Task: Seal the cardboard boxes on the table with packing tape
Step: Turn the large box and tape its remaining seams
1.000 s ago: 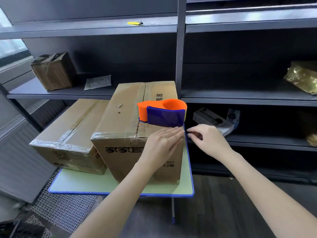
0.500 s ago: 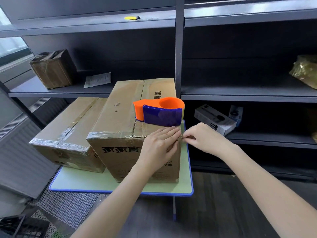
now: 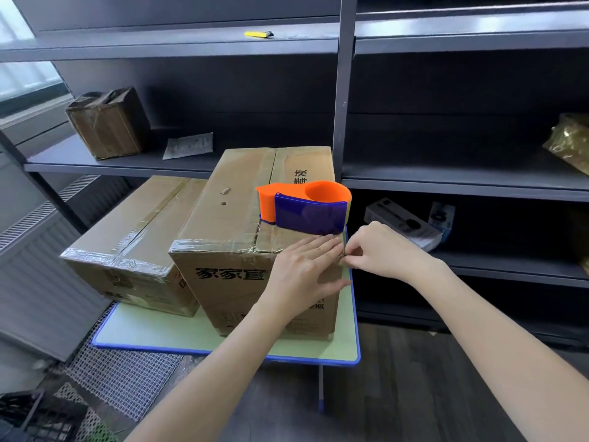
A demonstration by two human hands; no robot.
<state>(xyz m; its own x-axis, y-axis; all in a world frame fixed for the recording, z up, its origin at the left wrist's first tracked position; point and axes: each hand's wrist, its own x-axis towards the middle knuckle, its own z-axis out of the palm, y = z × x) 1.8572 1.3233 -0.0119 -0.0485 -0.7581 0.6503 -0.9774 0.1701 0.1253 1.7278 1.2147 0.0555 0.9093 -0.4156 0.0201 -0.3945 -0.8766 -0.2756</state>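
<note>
Dark metal shelving (image 3: pixel 344 90) fills the background, with a worn small carton (image 3: pixel 108 122) on a left shelf and a yellow object (image 3: pixel 258 34) higher up. Before it stands a green-topped table (image 3: pixel 223 342) with a blue rim. A tall cardboard box (image 3: pixel 229 218) stands towards the table's right edge, and a lower box (image 3: pixel 134 237) sits close against it by the left edge. Glossy packing tape (image 3: pixel 216 245) runs along the tall box's near top edge. An orange and blue tape dispenser (image 3: pixel 306 205) rests on its lid, near the right side. The left hand (image 3: pixel 302 269) lies flat, fingers straight, pressing the box's near right top edge. The right hand (image 3: pixel 382 250) pinches the packing tape at that corner between thumb and curled fingers.
</note>
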